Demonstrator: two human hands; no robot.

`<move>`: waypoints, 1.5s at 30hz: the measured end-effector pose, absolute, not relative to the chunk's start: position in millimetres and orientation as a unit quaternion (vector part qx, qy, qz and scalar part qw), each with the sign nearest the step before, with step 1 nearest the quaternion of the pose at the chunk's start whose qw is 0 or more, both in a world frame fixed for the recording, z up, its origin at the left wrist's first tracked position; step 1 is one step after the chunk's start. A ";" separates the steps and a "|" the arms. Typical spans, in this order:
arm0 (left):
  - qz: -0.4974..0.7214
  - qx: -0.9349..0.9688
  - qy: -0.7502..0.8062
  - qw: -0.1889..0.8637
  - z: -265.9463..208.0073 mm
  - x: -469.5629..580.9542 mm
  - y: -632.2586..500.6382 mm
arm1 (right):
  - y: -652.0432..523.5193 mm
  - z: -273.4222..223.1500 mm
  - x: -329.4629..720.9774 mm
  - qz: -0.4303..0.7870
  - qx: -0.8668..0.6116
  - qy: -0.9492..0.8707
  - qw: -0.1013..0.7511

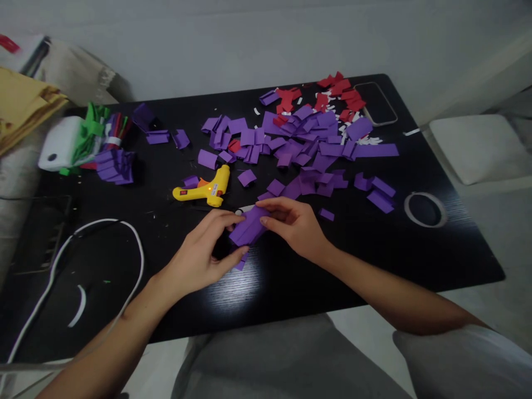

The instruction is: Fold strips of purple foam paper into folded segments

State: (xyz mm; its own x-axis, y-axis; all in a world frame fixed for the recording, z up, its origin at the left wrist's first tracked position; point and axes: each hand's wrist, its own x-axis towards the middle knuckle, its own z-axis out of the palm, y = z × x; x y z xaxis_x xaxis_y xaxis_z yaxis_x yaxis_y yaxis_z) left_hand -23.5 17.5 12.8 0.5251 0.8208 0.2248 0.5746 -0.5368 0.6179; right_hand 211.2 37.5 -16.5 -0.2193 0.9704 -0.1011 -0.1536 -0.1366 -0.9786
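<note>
In front of me, a folded purple paper piece (248,226) is held between both hands over the black table. My left hand (210,249) grips its left side, fingers on the upper edge and thumb at the lower edge. My right hand (293,224) pinches its upper right end between thumb and fingers. Below the held piece a small purple scrap (241,261) shows, partly hidden by the left thumb. Just beyond the hands a yellow hot glue gun (203,189) lies on its side. Partly behind the held paper is a pale rounded thing I cannot make out.
Many purple paper pieces (307,133) are heaped beyond my hands, with red pieces (349,97) and white scraps behind. A phone (376,103) and a tape roll (408,209) lie right. A white cable (140,249) loops at left, near green paper strips (89,133).
</note>
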 end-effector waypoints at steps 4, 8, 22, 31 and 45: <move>0.259 0.813 0.442 0.278 14.3 -20.4 15.9 | 36.7 -17.8 210.2 0.619 -0.438 -0.470 0.451; 0.293 0.794 0.444 0.296 11.5 -19.3 16.4 | 35.9 -19.0 209.4 0.618 -0.446 -0.459 0.456; 0.312 0.838 0.431 0.126 8.8 -12.5 11.5 | 28.2 -15.4 203.0 0.582 -0.454 -0.492 0.461; 0.318 0.810 0.439 0.224 6.4 -12.4 9.3 | 27.4 -12.9 202.7 0.556 -0.473 -0.509 0.457; 0.342 0.754 0.483 0.286 0.7 -14.9 13.6 | 39.1 -17.8 208.2 0.595 -0.456 -0.458 0.477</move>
